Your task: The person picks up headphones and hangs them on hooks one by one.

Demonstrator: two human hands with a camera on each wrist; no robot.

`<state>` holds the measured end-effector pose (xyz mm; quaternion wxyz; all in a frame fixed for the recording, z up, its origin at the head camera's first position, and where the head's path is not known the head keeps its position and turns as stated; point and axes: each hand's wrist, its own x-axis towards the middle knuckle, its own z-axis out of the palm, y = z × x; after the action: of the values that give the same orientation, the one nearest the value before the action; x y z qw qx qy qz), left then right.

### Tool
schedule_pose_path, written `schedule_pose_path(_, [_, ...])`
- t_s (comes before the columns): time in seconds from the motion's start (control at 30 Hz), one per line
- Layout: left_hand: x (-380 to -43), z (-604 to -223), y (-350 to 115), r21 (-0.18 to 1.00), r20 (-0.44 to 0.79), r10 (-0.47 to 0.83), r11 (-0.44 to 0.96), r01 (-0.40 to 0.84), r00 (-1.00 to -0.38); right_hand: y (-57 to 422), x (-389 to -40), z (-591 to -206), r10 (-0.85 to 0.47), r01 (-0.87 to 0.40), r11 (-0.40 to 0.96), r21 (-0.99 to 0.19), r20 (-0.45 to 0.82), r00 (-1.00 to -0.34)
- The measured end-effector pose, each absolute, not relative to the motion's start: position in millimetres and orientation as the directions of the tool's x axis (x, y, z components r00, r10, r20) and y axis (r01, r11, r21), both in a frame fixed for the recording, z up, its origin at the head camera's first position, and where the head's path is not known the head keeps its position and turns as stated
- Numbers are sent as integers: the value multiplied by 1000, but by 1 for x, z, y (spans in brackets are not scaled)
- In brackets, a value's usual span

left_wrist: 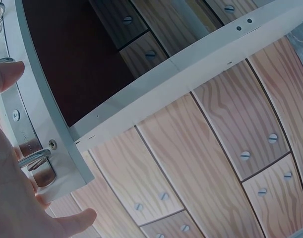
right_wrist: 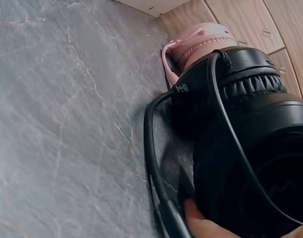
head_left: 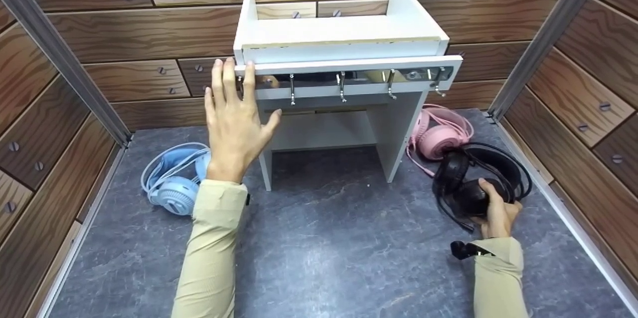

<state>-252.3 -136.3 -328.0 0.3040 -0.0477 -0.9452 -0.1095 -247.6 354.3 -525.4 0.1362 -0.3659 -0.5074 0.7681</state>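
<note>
My left hand lies with spread, straight fingers against the left end of a white hook rail on a small white shelf unit. In the left wrist view, fingers reach around the rail beside a metal hook. Over at the right, my right hand grips a black headset by one ear cup, thumb on top. The headset's microphone boom and cable show in the right wrist view. Just behind it sits a pink headset, partly overlapped by the black one.
A light blue headset rests on the grey floor left of the unit, partly hidden by my left arm. Several metal hooks stick out from the rail. Wood-patterned walls enclose the space on the back and both sides.
</note>
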Motion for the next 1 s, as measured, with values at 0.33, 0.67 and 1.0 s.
schedule_pose_path(0.33, [-252, -328, -137, 181, 588, 26, 970, 162, -809, 354, -245, -519, 563, 114, -485, -867, -410, -718])
schedule_pose_path(0.67, [-253, -328, -137, 181, 595, 24, 970, 163, -804, 354, -244, -517, 595, 51, -473, -879, -362, -717])
schedule_pose_path(1.0, [-252, -327, -136, 183, 569, 21, 972, 151, -822, 356, -240, -517, 596, 7, -512, -859, -361, -717])
